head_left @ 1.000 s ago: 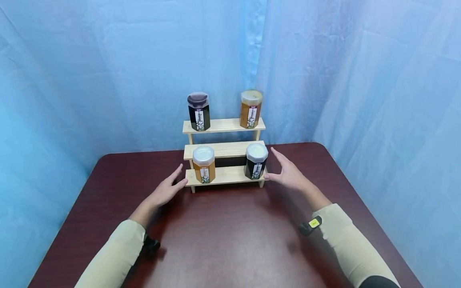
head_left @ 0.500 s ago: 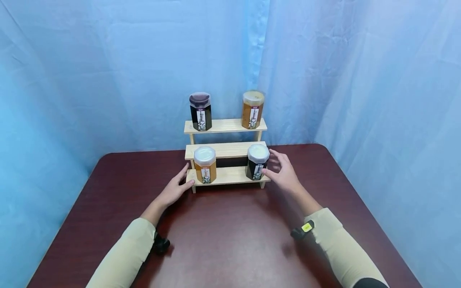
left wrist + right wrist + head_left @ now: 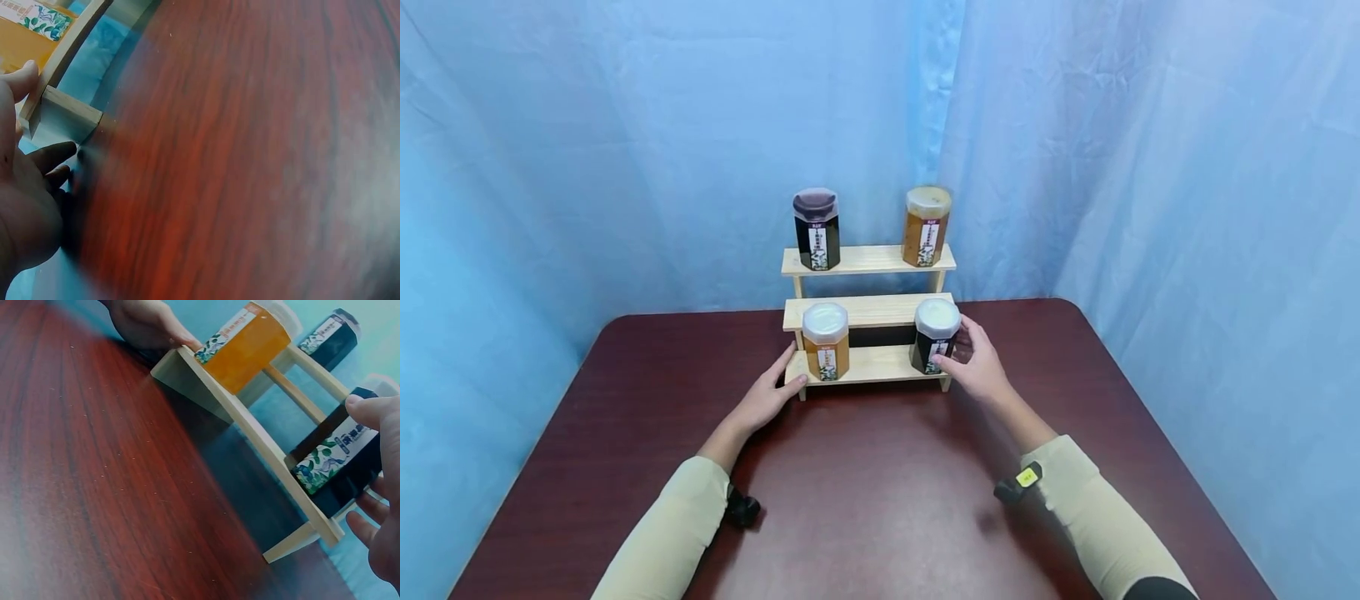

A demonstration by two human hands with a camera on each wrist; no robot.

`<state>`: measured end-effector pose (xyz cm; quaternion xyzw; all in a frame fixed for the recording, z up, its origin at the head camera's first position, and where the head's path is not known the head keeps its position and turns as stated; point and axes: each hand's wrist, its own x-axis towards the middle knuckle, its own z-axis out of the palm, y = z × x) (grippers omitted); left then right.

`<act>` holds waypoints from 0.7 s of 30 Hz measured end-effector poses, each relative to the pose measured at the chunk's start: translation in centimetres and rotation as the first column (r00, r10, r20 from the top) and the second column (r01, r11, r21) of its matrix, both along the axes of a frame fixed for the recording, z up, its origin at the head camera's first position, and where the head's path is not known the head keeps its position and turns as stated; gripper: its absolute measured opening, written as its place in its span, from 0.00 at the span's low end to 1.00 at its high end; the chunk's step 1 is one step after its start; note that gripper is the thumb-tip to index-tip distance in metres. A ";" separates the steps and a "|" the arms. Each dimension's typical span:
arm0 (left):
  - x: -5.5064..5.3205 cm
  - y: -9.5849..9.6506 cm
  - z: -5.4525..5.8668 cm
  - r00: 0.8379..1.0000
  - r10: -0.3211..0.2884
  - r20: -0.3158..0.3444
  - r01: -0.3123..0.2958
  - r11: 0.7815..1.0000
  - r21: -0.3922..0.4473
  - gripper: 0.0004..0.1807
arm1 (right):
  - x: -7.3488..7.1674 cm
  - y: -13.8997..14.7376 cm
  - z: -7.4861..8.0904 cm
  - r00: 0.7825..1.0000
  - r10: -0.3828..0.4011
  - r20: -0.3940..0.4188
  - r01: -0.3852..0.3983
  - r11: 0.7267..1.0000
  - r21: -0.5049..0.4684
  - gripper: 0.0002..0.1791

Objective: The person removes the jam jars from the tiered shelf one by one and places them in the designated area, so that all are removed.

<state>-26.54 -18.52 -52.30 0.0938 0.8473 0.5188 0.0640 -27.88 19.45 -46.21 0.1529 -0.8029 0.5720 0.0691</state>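
Observation:
A three-step wooden display stand [image 3: 880,362] holds hexagonal jars with pale lids. On the bottom step, my right hand [image 3: 985,367] grips the dark jar [image 3: 923,357], thumb across its label and fingers around its right side. The right wrist view shows this dark jar [image 3: 334,456] upright against the step. My left hand [image 3: 762,402] holds the left end of the bottom step, thumb at the front edge and fingers beside and below it. Next to that thumb stands an amber jar [image 3: 827,350]. In the left wrist view, the left hand's fingers [image 3: 59,153] are near the stand's leg.
The top step carries a second dark jar [image 3: 817,237] at left and a brownish-orange jar [image 3: 925,233] at right. Beneath everything lies a dark red wooden table [image 3: 865,492]. Light blue curtains [image 3: 700,150] enclose the back and sides.
My right hand has moved left from beside the stand and closed around the lower dark jar. My left hand has moved right onto the bottom step's end. The jars keep their places.

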 end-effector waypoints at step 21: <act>0.2 0.1 -0.2 0.998 0.034 0.052 -0.031 0.998 -0.051 0.45 | -1.0 -1.4 -1.8 0.958 -0.286 -0.023 0.286 0.948 0.136 0.49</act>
